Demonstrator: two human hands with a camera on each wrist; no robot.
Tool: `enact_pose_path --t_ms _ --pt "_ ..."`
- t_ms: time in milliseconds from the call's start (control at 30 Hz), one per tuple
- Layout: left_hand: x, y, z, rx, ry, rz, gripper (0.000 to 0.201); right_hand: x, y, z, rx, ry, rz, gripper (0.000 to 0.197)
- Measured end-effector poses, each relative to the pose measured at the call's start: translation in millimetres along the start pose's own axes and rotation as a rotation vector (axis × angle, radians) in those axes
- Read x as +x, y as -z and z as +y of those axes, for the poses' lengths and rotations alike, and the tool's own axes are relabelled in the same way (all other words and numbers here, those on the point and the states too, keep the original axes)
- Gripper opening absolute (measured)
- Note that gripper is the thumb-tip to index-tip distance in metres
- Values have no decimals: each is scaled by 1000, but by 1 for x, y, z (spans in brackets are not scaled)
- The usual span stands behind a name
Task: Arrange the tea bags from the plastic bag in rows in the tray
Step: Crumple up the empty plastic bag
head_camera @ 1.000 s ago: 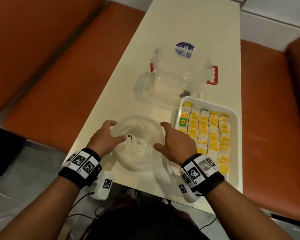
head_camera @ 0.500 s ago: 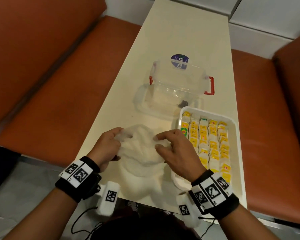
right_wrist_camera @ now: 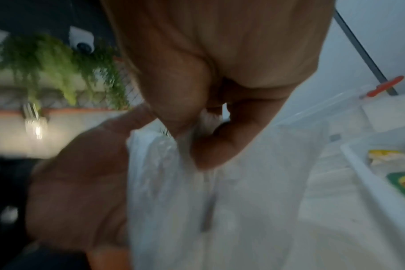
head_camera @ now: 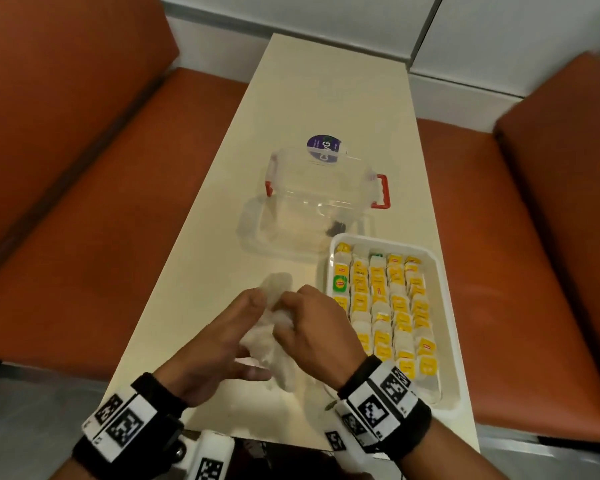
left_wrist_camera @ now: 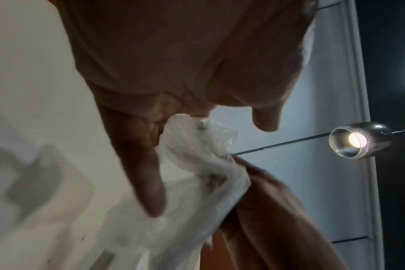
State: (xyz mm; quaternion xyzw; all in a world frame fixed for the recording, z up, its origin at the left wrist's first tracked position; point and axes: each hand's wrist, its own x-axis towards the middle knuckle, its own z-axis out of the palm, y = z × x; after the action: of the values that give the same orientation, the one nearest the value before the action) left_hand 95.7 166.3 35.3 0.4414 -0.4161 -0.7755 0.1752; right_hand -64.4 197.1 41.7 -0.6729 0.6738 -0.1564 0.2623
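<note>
A crumpled clear plastic bag (head_camera: 269, 336) is bunched up between both hands above the near end of the table; no tea bag shows inside it. My left hand (head_camera: 222, 341) grips its left side, thumb stretched below. My right hand (head_camera: 312, 327) grips it from the right with curled fingers. In the left wrist view the plastic bag (left_wrist_camera: 197, 164) hangs from the fingers; in the right wrist view the plastic bag (right_wrist_camera: 169, 182) is blurred. The white tray (head_camera: 445, 303) to the right holds several rows of yellow tea bags (head_camera: 399, 306) and one green tea bag (head_camera: 340, 283).
A clear plastic box (head_camera: 323, 188) with red latches stands behind the tray, its lid (head_camera: 257, 230) lying in front of it. The cream table (head_camera: 326, 98) is narrow, with orange bench seats (head_camera: 84, 202) on both sides and a wall beyond.
The bag lay spread open on the table with a hand at each side; both hands have come together and squeezed it into a small bundle lifted off the table.
</note>
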Motion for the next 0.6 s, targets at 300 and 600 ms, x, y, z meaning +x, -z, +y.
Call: enact_pose_path --t_ms 300,600 --pt "23 6 -5 -415 27 231 18 -22 -5 1 62 117 -9 61" --pt "8 -15 -8 430 -352 88 34 -8 -4 23 505 -239 184 12"
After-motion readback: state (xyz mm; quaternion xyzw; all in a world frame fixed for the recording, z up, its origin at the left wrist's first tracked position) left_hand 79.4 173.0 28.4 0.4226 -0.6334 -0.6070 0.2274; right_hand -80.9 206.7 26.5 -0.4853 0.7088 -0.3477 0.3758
